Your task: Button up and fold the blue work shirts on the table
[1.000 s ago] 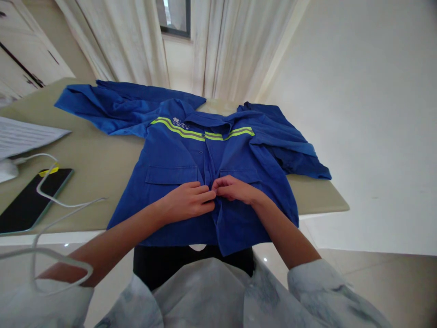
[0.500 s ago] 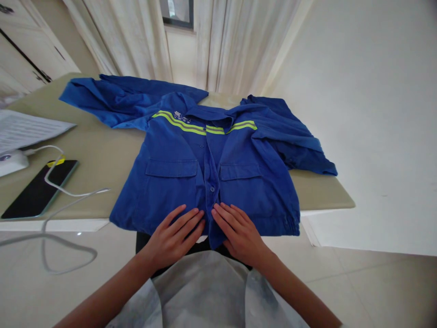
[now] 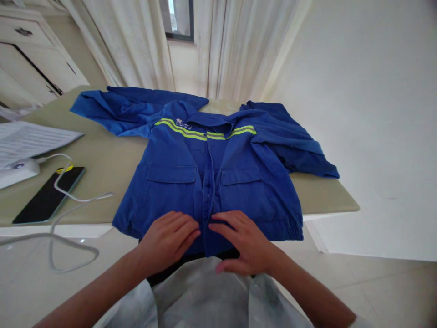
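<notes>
A blue work jacket [image 3: 174, 191] lies front up on a table, sleeves spread to both sides. A yellow-green and grey reflective band [image 3: 179, 130] crosses its chest, and each lower front has a pocket flap [image 3: 171, 173]. My left hand [image 3: 170, 237] rests over the lower front, left of the button placket [image 3: 205, 200]; its fingers are bent and close together, its thumb hidden. Just right of the placket is my right hand [image 3: 244, 241], fingers apart and thumb stretched toward me. Whether its fingertips touch the cloth is hard to tell.
On the left of the beige table [image 3: 105, 168] lie a black phone [image 3: 48, 198], a white cable [image 3: 73, 248] hanging over the front edge, a white device [image 3: 20, 172] and a printed sheet [image 3: 34, 139]. Curtains [image 3: 235, 50] hang behind, and a white wall [image 3: 368, 114] stands at right.
Both hands have shifted slightly toward me over the jacket's lower front. The left fingers have bent more, and the right thumb has spread out. The placket's lower end lies straighter. The view has tilted up.
</notes>
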The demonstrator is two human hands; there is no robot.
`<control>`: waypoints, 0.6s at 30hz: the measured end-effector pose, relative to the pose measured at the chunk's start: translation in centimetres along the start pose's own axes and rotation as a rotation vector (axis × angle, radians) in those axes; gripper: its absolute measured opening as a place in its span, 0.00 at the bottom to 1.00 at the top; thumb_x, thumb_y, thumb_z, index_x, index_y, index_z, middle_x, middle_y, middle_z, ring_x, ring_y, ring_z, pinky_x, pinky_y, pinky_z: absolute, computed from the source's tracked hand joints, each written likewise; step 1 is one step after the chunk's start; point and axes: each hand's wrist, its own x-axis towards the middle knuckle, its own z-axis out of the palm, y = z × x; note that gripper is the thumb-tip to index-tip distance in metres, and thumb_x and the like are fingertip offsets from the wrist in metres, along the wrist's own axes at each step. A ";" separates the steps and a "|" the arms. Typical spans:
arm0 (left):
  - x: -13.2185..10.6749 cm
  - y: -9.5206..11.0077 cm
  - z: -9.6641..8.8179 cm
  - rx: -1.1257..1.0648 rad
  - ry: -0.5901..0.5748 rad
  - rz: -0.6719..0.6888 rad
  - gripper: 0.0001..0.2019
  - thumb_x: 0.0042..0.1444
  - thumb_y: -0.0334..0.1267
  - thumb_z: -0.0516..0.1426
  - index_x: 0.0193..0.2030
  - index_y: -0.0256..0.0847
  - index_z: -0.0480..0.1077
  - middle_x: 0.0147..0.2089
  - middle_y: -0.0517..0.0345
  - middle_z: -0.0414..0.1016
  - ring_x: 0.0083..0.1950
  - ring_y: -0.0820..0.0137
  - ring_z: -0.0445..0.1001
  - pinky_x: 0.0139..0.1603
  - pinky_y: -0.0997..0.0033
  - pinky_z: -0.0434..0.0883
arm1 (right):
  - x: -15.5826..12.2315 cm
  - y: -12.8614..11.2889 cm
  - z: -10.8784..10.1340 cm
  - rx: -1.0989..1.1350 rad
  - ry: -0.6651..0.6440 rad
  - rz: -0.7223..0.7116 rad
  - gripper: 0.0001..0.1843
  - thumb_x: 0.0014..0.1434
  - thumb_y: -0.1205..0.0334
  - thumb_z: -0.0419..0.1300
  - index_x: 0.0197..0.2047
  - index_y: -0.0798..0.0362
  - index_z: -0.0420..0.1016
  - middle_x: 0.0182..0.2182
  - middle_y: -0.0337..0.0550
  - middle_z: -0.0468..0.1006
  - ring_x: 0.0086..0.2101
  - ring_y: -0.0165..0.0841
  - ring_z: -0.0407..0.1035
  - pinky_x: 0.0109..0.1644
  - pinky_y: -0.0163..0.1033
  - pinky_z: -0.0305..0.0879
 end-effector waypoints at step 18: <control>16.3 -12.3 -1.5 0.024 -0.706 -0.245 0.20 0.50 0.37 0.69 0.52 0.43 0.78 0.51 0.52 0.82 0.47 0.60 0.81 0.40 0.69 0.72 | 13.0 5.4 -1.0 -0.228 -0.136 0.601 0.30 0.69 0.34 0.57 0.49 0.55 0.81 0.42 0.57 0.85 0.43 0.48 0.81 0.46 0.46 0.73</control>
